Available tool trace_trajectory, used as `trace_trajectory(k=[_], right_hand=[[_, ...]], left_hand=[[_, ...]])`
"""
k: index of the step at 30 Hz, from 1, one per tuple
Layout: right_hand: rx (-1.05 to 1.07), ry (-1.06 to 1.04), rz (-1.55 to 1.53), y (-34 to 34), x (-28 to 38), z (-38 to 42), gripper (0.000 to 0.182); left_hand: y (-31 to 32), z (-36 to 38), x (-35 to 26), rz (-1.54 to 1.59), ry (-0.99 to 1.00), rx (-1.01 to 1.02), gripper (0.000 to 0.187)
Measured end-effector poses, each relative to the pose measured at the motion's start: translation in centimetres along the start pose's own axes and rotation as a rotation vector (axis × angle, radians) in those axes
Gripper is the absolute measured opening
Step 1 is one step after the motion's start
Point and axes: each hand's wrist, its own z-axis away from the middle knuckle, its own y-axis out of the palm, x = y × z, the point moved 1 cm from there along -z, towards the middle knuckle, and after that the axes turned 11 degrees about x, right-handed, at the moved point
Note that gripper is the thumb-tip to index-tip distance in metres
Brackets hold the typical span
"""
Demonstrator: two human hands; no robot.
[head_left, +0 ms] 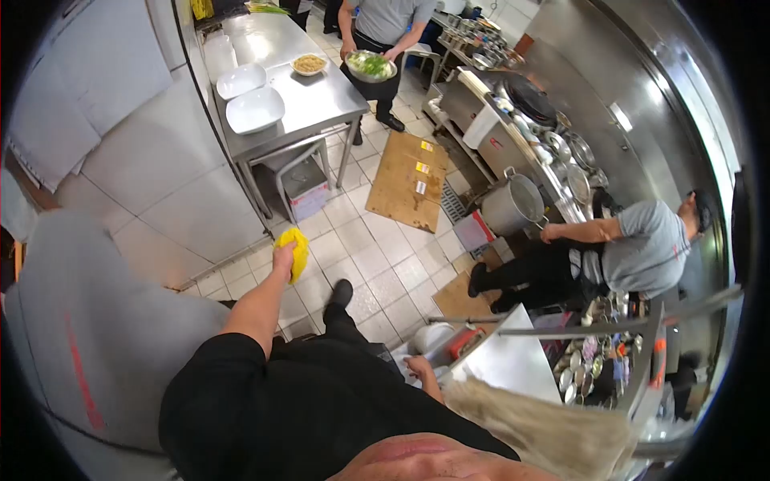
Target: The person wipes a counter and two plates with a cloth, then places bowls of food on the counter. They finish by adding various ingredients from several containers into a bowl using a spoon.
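Observation:
My left hand [283,258] is closed around a bunched yellow cloth [295,255], held out over the tiled floor in front of me. Low at my side, my right hand [419,369] has its fingers loosely apart and nothing visible in them. It is close to the edge of a white-topped counter [525,353], near a white tub [431,338] and a red item [468,343] on a lower level.
A steel table [321,104] carries two white dishes [255,111] and a bowl of brown food [308,64]. Behind it, a person holds a bowl of greens [370,66]. Another person [642,240] stands beside a large pot [513,202]. Cardboard [405,180] lies on the floor.

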Motion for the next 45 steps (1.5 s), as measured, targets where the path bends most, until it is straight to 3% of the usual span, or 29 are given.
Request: trace_trajectory(k=[1,3,6,7,9,12,15,20,24,26,28,31,34,36,38,41,45], right_hand=[[0.098,0.156,0.049,-1.0,0.8,-1.4,0.039],[0.056,0.193,-0.171,-1.2,-0.8,-6.2,0.035],[0.179,0.329,-0.389,-2.9,-0.5,-11.0,0.025],[0.199,0.107,-0.33,-3.9,4.3,-6.9,0.018],[0.22,0.011,-0.202,-6.5,8.4,-8.6,0.019],[0.25,-0.126,-0.019,-10.2,11.7,-12.8,0.021],[0.043,0.012,-0.415,-12.0,20.4,-10.5,0.016],[0.014,-0.051,-0.471,-13.7,25.7,-12.3,0.023],[0.02,0.036,-0.369,-11.5,29.9,-10.9,0.02],[-0.074,0.096,-0.386,-8.9,33.3,-8.1,0.018],[0.004,-0.189,-0.005,-7.6,33.0,-8.5,0.018],[0.052,-0.34,0.157,-5.7,32.9,-9.4,0.02],[-0.03,-0.249,0.006,-4.2,34.4,-9.0,0.021],[-0.126,0.0,-0.154,-3.5,41.7,-4.8,0.025],[-0.108,0.028,-0.274,-3.5,41.3,-5.6,0.03],[-0.104,0.042,-0.391,-3.7,40.2,-6.7,0.036],[-0.143,0.104,-0.444,-3.9,40.4,-6.3,0.034]], left_hand=[[0.8,-0.3,-1.0,-0.004,-0.009,0.011,0.027],[2.8,-1.1,-2.9,-0.003,-0.039,0.031,0.026],[5.7,-5.6,-5.7,-0.039,0.087,0.033,0.025],[6.9,-7.4,-6.6,-0.047,0.136,0.012,0.024],[9.5,-10.6,-9.9,-0.097,0.287,-0.053,0.025],[13.9,-14.2,-17.8,0.14,0.425,-0.01,0.03],[16.7,-18.7,-27.4,0.353,0.588,0.0,0.033],[17.2,-28.7,-41.9,0.313,0.849,-0.076,0.035],[15.0,-40.7,-48.7,0.181,0.952,-0.213,0.033],[14.4,-45.1,-51.1,0.1,0.912,-0.312,0.034],[13.7,-49.4,-52.7,-0.053,0.846,-0.46,0.038],[12.7,-55.7,-54.0,-0.477,0.727,-0.632,0.041],[11.5,-60.6,-54.6,-0.768,0.435,-0.52,0.043],[12.9,-59.6,-55.6,-1.048,0.146,-0.527,0.044],[13.7,-60.3,-56.1,-1.467,-0.203,-0.427,0.053],[12.9,-62.2,-54.3,-1.739,-0.177,-0.144,0.062],[10.7,-66.0,-50.6,-1.846,-0.205,-0.02,0.065]])
